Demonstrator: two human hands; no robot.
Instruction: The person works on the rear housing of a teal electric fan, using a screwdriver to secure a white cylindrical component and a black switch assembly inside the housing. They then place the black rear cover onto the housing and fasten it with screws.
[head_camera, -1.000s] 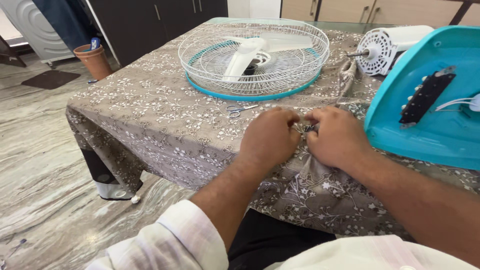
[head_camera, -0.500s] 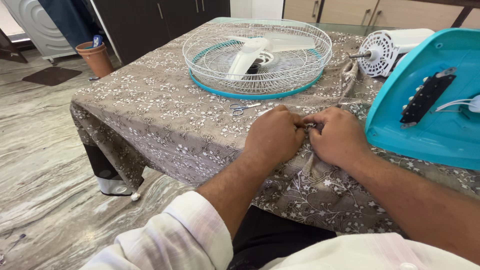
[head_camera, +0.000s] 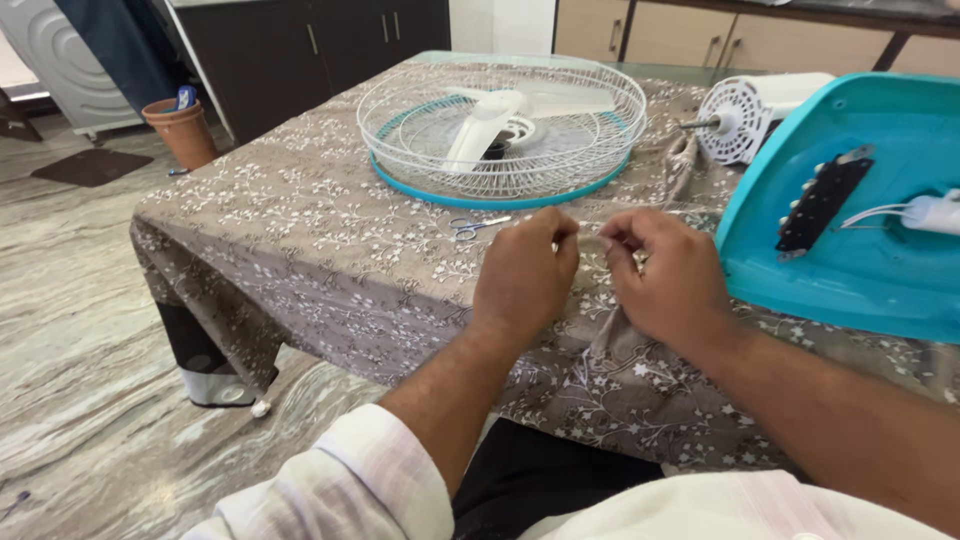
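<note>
2 hands sit at the near edge of the table: the left hand (head_camera: 525, 275) and right hand (head_camera: 665, 275) now have a clear gap between them, where 0.5 s ago their fingertips met in 1 tight knot. Both have their fingers curled narrow, thumb against forefinger, pinching at the cloth (head_camera: 300, 250); whether anything small is held between them cannot be told. The cloth bunches into 1 fold under the right hand and hangs off the edge below both wrists.

1 pair of small scissors (head_camera: 478, 226), thin metal with pale handles, lies just beyond the left hand. 1 fan guard (head_camera: 500, 180) lies further beyond it: a round white wire cage with a teal rim, and 1 white blade (head_camera: 490, 120) inside. 1 white ribbed motor (head_camera: 745, 120) with a bare shaft lies beyond the right hand. 1 teal plastic base (head_camera: 850, 260), smooth and curved, stands just right of the right hand, with 1 black switch strip (head_camera: 822, 200) on it. The cloth is grey-brown, printed with white flowers.
</note>
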